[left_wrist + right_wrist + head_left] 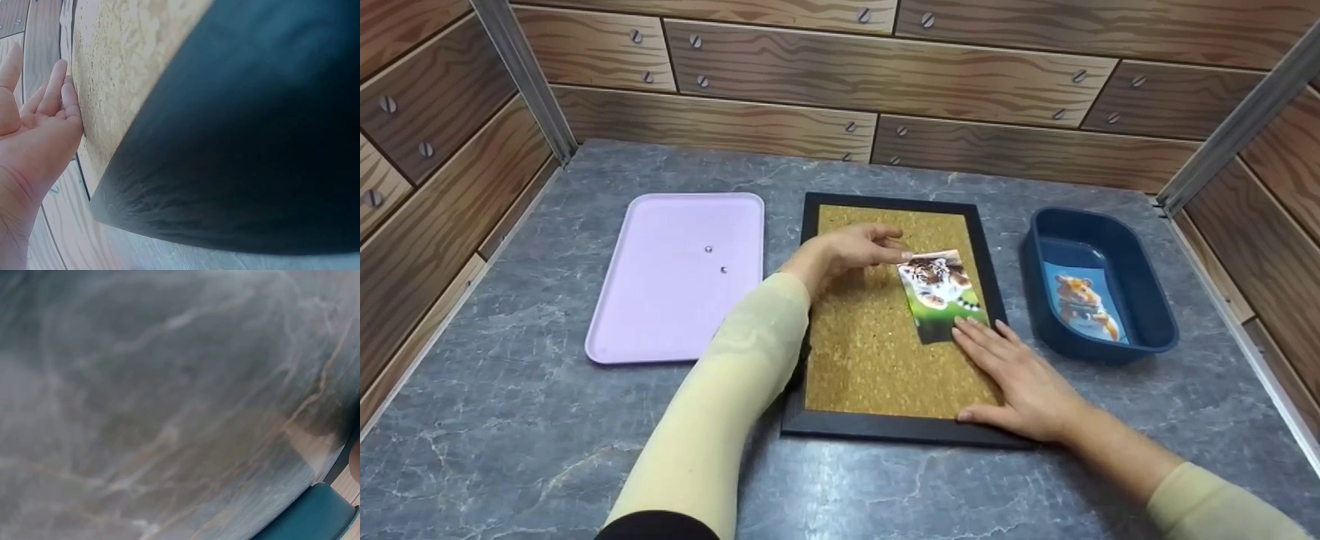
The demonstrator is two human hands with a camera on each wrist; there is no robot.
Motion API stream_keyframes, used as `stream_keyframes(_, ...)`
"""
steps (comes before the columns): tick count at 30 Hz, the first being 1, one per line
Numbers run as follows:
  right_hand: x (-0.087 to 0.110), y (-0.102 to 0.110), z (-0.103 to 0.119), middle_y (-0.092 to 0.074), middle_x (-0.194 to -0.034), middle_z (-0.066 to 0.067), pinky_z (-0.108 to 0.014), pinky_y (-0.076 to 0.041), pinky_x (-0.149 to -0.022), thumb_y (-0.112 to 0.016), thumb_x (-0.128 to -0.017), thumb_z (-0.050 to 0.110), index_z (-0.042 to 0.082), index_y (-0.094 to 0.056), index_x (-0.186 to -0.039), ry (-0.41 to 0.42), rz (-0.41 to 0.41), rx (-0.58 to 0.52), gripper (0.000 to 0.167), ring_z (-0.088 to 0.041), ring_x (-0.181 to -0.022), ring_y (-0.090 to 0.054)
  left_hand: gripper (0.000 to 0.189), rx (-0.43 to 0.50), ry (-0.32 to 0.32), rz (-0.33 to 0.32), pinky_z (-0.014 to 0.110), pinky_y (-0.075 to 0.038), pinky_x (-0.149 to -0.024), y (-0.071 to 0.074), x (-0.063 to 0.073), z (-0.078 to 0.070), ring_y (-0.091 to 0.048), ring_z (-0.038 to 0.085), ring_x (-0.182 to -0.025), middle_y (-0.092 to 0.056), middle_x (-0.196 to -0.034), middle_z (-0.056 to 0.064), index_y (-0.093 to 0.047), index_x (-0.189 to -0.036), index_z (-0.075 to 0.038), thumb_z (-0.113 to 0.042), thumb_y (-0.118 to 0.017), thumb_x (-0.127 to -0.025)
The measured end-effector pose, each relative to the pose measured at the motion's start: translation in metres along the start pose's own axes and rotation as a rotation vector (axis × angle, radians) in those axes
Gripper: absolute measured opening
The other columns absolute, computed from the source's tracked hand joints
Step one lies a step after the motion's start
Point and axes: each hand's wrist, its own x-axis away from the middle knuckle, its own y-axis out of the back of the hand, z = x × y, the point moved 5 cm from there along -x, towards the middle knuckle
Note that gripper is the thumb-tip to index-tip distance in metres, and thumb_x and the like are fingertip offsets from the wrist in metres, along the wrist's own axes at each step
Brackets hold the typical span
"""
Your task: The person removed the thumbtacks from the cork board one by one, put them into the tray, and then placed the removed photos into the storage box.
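Observation:
A tiger photo lies slightly askew on the right part of a black-framed cork board. My left hand rests on the cork at the photo's upper left; one digit touches that corner. In the left wrist view, the left hand shows loosely bent fingers with the thumb held apart. Whether something small sits under the digit at the corner is hidden. My right hand lies flat across the board's lower right, fingertips on the photo's lower right corner and thumb on the bottom frame.
A lilac tray left of the board carries two small silvery pieces. On the right stands a dark blue bin with a hamster photo inside. Wood-patterned walls enclose the grey marbled tabletop at the back and sides.

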Motion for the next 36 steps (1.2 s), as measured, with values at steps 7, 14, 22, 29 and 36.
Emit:
stream_keyframes(7, 0.0001, -0.0001, 0.0003, -0.034, -0.17, -0.016, -0.053, -0.016, -0.128, -0.074, -0.09, 0.064, 0.0, -0.038, -0.163, 0.012, -0.012, -0.002, 0.103, -0.037, -0.154, -0.034, 0.076, -0.032, -0.012, 0.005, 0.037, -0.037, -0.12, -0.0012, -0.0001, -0.0015, -0.052, 0.027, -0.142, -0.057, -0.154, 0.013, -0.035, -0.164, -0.003, -0.025, -0.074, -0.103)
stream_keyframes(14, 0.0003, -0.0008, -0.0002, -0.033, -0.17, -0.016, -0.05, -0.014, -0.129, -0.076, -0.089, 0.062, 0.001, -0.037, -0.163, 0.006, 0.007, -0.002, 0.104, -0.037, -0.155, -0.033, 0.078, -0.075, -0.011, 0.024, 0.039, -0.032, -0.124, -0.0034, -0.0008, -0.0022, -0.05, 0.025, -0.145, -0.056, -0.155, 0.01, -0.031, -0.165, -0.002, -0.022, -0.073, -0.103)
stream_keyframes(22, -0.0003, -0.0009, 0.0005, -0.033, -0.17, -0.016, -0.052, -0.015, -0.129, -0.076, -0.09, 0.062, 0.001, -0.036, -0.164, 0.005, 0.012, 0.004, 0.104, -0.037, -0.155, -0.033, 0.073, -0.106, -0.005, 0.02, 0.04, -0.033, -0.124, -0.0051, 0.0004, -0.0044, -0.049, 0.025, -0.146, -0.057, -0.155, 0.009, -0.033, -0.165, -0.003, -0.02, -0.069, -0.105)
stream_keyframes(29, -0.0004, -0.0008, 0.001, -0.032, -0.171, -0.016, -0.053, -0.015, -0.129, -0.076, -0.09, 0.062, 0.001, -0.035, -0.164, 0.001, 0.023, 0.003, 0.104, -0.038, -0.155, -0.032, 0.073, -0.093, -0.012, 0.025, 0.041, -0.031, -0.125, -0.0052, 0.0004, -0.0039, -0.048, 0.027, -0.147, -0.056, -0.156, 0.011, -0.03, -0.166, -0.001, -0.011, -0.067, -0.104)
stream_keyframes(36, -0.0001, -0.0002, 0.0004, -0.032, -0.171, -0.016, -0.049, -0.012, -0.13, -0.077, -0.09, 0.061, 0.002, -0.035, -0.165, -0.005, 0.038, 0.006, 0.105, -0.037, -0.156, -0.032, 0.078, -0.066, -0.017, 0.026, 0.041, -0.027, -0.126, -0.0083, -0.0013, -0.0066, -0.043, 0.028, -0.15, -0.054, -0.157, 0.014, -0.025, -0.166, 0.002, 0.003, -0.064, -0.098)
